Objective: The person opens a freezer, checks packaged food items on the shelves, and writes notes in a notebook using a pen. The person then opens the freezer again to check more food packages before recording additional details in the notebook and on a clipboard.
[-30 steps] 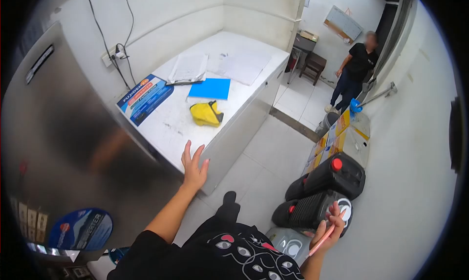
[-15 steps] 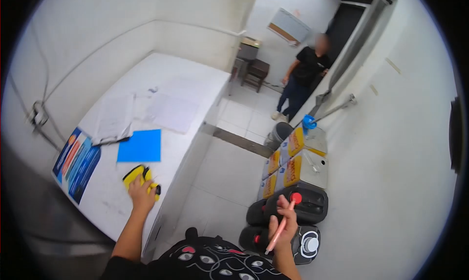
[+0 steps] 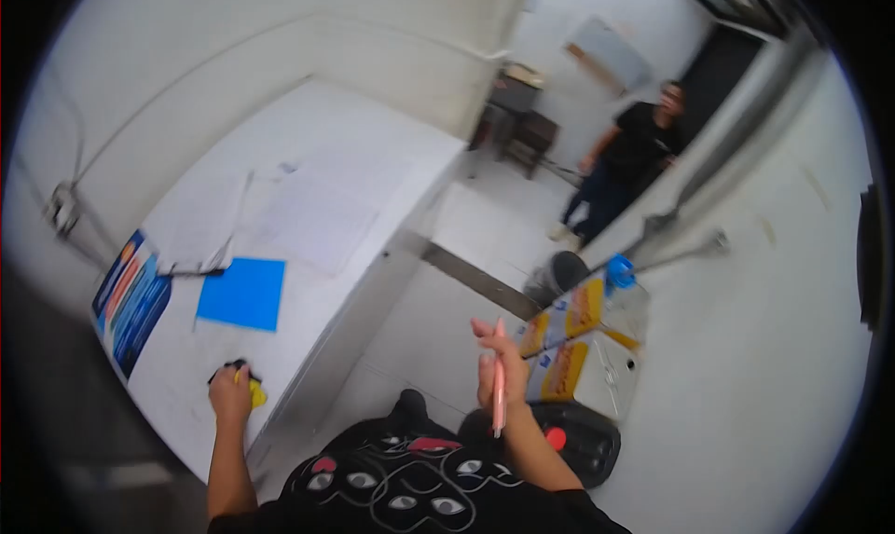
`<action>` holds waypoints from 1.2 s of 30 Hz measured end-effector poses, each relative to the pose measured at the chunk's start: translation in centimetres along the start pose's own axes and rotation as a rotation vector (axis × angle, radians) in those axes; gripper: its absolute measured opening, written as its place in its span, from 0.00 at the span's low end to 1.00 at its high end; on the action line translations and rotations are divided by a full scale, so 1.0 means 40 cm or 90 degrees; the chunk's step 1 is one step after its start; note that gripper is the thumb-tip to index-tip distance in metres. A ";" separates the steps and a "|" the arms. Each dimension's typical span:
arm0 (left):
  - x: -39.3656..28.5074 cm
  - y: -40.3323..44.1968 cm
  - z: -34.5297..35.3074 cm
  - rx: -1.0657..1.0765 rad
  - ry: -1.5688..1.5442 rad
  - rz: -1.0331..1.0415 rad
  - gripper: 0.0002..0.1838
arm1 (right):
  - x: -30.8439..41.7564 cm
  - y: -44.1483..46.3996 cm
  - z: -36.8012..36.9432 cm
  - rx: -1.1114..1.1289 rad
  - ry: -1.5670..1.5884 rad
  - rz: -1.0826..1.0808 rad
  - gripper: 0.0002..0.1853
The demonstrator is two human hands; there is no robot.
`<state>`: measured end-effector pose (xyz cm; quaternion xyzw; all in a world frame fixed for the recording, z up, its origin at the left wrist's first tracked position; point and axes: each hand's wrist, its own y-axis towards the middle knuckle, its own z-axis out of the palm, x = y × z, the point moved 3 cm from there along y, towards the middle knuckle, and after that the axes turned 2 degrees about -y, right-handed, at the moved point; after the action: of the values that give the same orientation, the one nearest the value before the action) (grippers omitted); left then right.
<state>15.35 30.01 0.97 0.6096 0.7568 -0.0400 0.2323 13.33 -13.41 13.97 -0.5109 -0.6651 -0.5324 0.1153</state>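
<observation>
My left hand [image 3: 230, 394] is closed over a yellow-and-black soft item [image 3: 255, 393] on the white tabletop [image 3: 177, 385]; its exact kind is unclear, as my fingers cover most of it. A blue square sheet [image 3: 241, 294] lies just beyond that hand. Over the floor, my right hand [image 3: 508, 376] holds a pink pen [image 3: 500, 385], its lower end pointing toward me. The pen rests along the fingers, some of which are stretched out.
A clipboard with papers [image 3: 200, 231] and a printed blue poster [image 3: 135, 296] lie on the table. Along the right wall stand boxed containers [image 3: 569, 371], a black jerrycan [image 3: 583, 441] and a grey bucket [image 3: 564, 273]. A person in black [image 3: 634, 152] stands by the doorway.
My left hand has drawn back toward me and bunched the yellow-and-black item. The right hand with the pen has moved left and up. My view has tilted and shifted.
</observation>
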 end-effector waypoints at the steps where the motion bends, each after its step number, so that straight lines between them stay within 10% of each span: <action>1: -0.006 -0.010 -0.001 -0.004 0.019 -0.036 0.14 | -0.018 0.036 0.015 0.033 0.041 0.005 0.10; 14: -0.067 -0.039 -0.005 -0.230 0.079 -0.118 0.12 | -0.202 0.267 0.470 0.353 0.042 -0.270 0.23; 20: -0.046 -0.046 0.000 -0.229 0.060 -0.114 0.11 | -0.265 0.373 0.702 0.524 -0.085 -0.152 0.27; 29: -0.040 -0.036 -0.009 -0.253 0.011 -0.060 0.11 | -0.456 0.321 0.815 0.398 -0.076 -0.180 0.28; 36: -0.049 -0.028 -0.016 -0.216 0.011 -0.084 0.11 | -0.381 0.350 0.802 0.354 -0.176 -0.252 0.10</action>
<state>14.39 28.19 2.08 0.5111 0.7931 0.0782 0.3220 43.98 3.36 -1.44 -0.3885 -0.8797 -0.2691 0.0534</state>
